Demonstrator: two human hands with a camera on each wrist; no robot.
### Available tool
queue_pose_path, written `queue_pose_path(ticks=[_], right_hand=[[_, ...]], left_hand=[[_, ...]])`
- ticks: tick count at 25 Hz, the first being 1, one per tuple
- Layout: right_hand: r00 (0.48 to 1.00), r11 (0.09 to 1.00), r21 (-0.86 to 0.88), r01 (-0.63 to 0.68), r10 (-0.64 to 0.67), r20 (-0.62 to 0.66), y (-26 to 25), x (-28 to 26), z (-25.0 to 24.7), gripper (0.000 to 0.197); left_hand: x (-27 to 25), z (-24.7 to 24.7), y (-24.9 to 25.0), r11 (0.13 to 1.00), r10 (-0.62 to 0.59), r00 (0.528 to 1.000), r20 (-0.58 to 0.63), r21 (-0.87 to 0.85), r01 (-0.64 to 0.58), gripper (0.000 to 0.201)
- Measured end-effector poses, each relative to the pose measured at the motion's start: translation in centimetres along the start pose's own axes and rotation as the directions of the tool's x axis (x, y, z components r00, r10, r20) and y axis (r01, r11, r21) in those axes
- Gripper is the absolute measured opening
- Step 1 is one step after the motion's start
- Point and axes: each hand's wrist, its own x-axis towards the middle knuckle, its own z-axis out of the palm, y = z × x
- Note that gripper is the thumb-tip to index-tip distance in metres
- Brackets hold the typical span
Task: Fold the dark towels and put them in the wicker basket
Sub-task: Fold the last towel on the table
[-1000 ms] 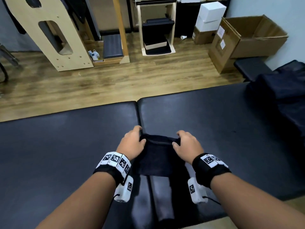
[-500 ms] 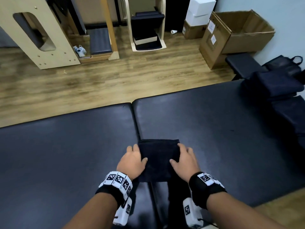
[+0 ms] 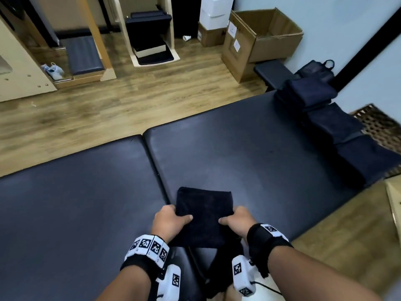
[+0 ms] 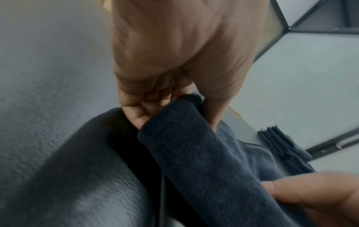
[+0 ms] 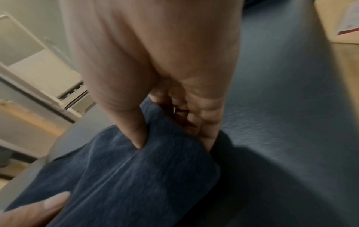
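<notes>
A folded dark towel (image 3: 204, 211) lies on the black padded table (image 3: 249, 153) near its front edge. My left hand (image 3: 171, 221) grips its left side, thumb on top and fingers curled under; the left wrist view shows those fingers (image 4: 143, 110) tucked under the towel (image 4: 194, 153). My right hand (image 3: 236, 220) grips the right side the same way, with the thumb pressed into the towel (image 5: 126, 176) in the right wrist view. A wicker basket (image 3: 377, 124) stands at the right edge, beyond a row of dark towels (image 3: 338, 127).
A strip of dark cloth (image 3: 225, 268) hangs down between my wrists below the towel. An open cardboard box (image 3: 260, 40), white boxes (image 3: 214, 11) and wooden furniture (image 3: 149, 35) stand on the wood floor past the table. A black bag (image 3: 314, 70) sits behind the stacked towels.
The towel went from being held up by its top edge to lying folded flat. Both hands slid back along its sides to grip near its middle. The view swung right, bringing the basket into sight.
</notes>
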Motion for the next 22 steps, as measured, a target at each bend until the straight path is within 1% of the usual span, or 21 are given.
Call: queue_pose_path(ticks=[2,4,6,11,14,16,18,20,22], right_hand=[[0.999,0.997,0.074,-0.037,0.037,0.003,2.5,-0.7,-1.7,0.025],[0.998,0.99,0.13,-0.055,0.057,-0.011,4.8,-1.2,-3.3,0.031],[0.997,0.98,0.192,-0.062,0.071,-0.043,7.5,-2.1,-5.5,0.034],[0.987,0.936,0.349,-0.05,0.099,-0.126,15.5,-5.4,-11.2,0.025],[0.975,0.888,0.455,-0.061,0.15,-0.164,21.7,-8.1,-15.0,0.032],[0.961,0.856,0.515,-0.04,0.174,-0.216,25.7,-9.9,-17.4,0.032],[0.939,0.832,0.555,0.0,0.191,-0.286,28.9,-11.6,-19.8,0.024],[0.926,0.805,0.593,0.031,0.201,-0.32,31.2,-12.4,-21.7,0.02],[0.915,0.766,0.641,0.051,0.221,-0.337,33.3,-13.2,-23.7,0.018]], left_hand=[[-0.5,1.7,0.9,0.999,0.04,0.996,0.074,-0.035,-0.038,0.025],[-0.9,3.5,1.6,0.993,0.064,0.984,0.164,-0.106,-0.046,0.028],[-2.0,5.9,3.3,0.991,0.09,0.967,0.238,-0.122,-0.062,0.023],[-5.7,13.1,7.8,0.987,0.16,0.922,0.352,-0.037,-0.158,0.019],[-9.3,18.8,11.3,0.975,0.202,0.892,0.405,0.003,-0.223,0.017],[-11.6,22.8,13.4,0.955,0.233,0.86,0.453,0.06,-0.29,0.02],[-13.2,26.5,15.4,0.937,0.251,0.833,0.493,0.091,-0.336,0.021],[-14.3,29.2,17.3,0.925,0.266,0.814,0.516,0.099,-0.366,0.024],[-15.1,32.1,19.1,0.91,0.274,0.793,0.544,0.121,-0.397,0.034]])
